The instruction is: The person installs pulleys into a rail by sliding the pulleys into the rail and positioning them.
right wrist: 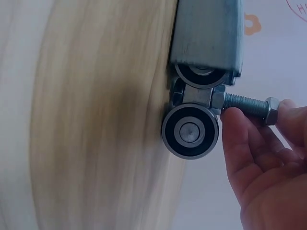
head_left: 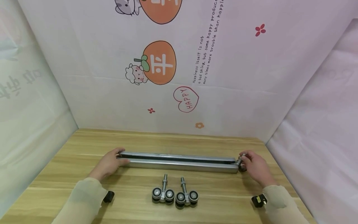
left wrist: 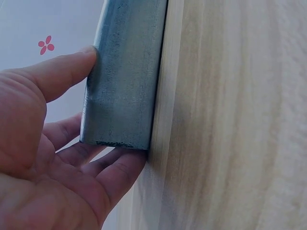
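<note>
Evidently for steadiness, the left hand point(head_left: 109, 163) grips the left end of a long silver metal channel rail point(head_left: 179, 165), thumb at its near lip; the rail lies slot-up across the wooden surface point(head_left: 223, 193); the right hand point(head_left: 258, 168) pinches the upward-pointing bolt point(right wrist: 247, 105) of a black-and-silver wheeled metal trolley point(right wrist: 190, 132), presumably for alignment, one wheel partly inside the rail's right end; two matching trolleys point(head_left: 163, 195) rest nearer.
</note>
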Demonstrator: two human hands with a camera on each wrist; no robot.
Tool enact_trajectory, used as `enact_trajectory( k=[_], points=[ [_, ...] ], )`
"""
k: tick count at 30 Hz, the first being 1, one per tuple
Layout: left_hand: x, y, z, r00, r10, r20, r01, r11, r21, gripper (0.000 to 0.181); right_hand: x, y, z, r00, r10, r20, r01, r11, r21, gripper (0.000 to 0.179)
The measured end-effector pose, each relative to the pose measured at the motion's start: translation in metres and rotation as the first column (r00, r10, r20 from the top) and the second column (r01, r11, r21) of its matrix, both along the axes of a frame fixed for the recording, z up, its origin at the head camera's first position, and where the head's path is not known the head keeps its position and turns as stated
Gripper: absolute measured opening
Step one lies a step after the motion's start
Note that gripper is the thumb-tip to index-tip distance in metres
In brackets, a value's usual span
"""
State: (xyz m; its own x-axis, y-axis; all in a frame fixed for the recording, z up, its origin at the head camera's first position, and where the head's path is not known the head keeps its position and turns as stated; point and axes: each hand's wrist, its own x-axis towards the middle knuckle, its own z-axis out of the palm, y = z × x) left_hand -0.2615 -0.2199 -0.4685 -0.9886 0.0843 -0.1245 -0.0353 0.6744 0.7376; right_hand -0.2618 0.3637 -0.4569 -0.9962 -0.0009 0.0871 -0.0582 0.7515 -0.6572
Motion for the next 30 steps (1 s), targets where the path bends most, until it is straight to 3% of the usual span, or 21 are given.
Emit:
enact_trajectory(
  k=[30],
  points=[
    [-0.0006, -0.0005, 0.0007, 1.0, -0.001, 0.013, 0.001, 1.0, 0.009, 0.081, -0.0025, -0.0112, 0.0027, 0.995, 0.038, -0.091, -0.021, 0.984, 0.177, 0.027]
  ],
)
